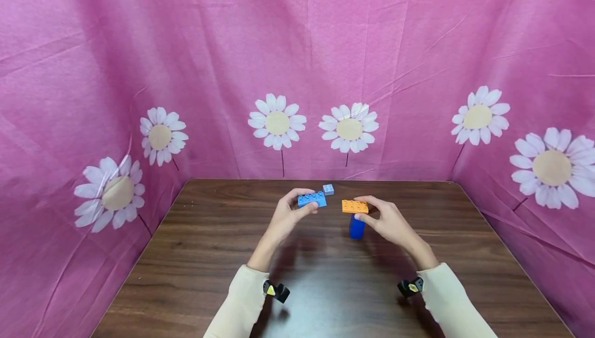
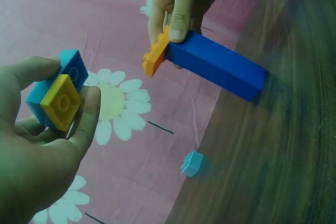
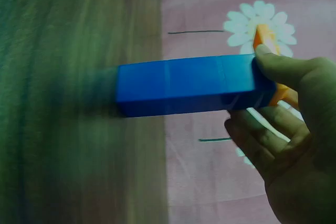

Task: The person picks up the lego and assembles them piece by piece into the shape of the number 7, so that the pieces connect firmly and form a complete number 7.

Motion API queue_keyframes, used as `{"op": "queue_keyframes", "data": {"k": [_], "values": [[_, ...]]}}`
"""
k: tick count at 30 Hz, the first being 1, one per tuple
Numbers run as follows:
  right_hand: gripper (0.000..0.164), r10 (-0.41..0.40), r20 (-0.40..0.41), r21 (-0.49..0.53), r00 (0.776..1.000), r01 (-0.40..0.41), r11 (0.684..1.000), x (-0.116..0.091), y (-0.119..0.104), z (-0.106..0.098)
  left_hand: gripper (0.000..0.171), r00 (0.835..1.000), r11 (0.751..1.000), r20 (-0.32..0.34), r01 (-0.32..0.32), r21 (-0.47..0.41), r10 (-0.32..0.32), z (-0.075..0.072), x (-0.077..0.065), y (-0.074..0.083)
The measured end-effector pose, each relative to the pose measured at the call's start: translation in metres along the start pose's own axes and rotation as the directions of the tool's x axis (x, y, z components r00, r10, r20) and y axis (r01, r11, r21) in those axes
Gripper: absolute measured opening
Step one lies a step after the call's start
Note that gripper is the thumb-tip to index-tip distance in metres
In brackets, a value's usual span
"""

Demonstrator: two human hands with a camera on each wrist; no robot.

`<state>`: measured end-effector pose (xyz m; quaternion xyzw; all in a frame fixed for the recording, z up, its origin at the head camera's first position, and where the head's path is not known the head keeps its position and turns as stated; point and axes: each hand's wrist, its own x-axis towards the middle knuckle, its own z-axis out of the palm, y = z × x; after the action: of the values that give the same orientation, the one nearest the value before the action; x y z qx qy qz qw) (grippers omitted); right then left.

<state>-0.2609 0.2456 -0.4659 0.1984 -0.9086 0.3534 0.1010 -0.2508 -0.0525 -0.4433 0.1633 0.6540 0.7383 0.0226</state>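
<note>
Blue and square-sided, a plastic tower (image 1: pixel 357 227) is standing upright on the dark brown wooden table (image 1: pixel 195 255), with an orange studded plastic brick (image 1: pixel 355 206) overhanging its top. The right hand (image 1: pixel 392 221) is clamping thumb and fingers where brick and tower are meeting. Beside it, the left hand (image 1: pixel 285 217) is pinching a light-blue studded plastic brick (image 1: pixel 311 200) above the table; a yellow plastic brick (image 2: pixel 62 102) is clinging underneath. Farther back, a small pale-blue plastic brick (image 1: pixel 328 189) is resting on the tabletop.
</note>
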Motion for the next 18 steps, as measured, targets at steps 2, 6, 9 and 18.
{"op": "queue_keyframes", "data": {"k": [2, 6, 9, 18], "values": [[0.041, 0.018, 0.001, 0.025, 1.000, -0.018, 1.000, -0.001, 0.002, 0.003, 0.037, 1.000, 1.000, 0.002, 0.007, 0.010, -0.007, 0.000, 0.000, -0.001], [0.040, 0.025, -0.007, 0.048, 1.000, -0.025, 0.999, 0.000, 0.002, 0.007, 0.037, 1.000, 0.999, -0.003, 0.013, 0.036, -0.013, 0.001, 0.001, -0.004], [0.040, 0.024, 0.002, 0.058, 1.000, -0.024, 0.998, 0.002, -0.001, 0.011, 0.036, 1.000, 0.998, -0.008, 0.006, 0.063, -0.005, 0.001, 0.002, -0.006], [0.040, 0.010, 0.046, 0.129, 0.999, -0.015, 0.992, 0.006, -0.015, 0.025, 0.034, 1.000, 0.984, -0.004, -0.020, 0.174, 0.020, 0.004, 0.005, -0.014]]}}
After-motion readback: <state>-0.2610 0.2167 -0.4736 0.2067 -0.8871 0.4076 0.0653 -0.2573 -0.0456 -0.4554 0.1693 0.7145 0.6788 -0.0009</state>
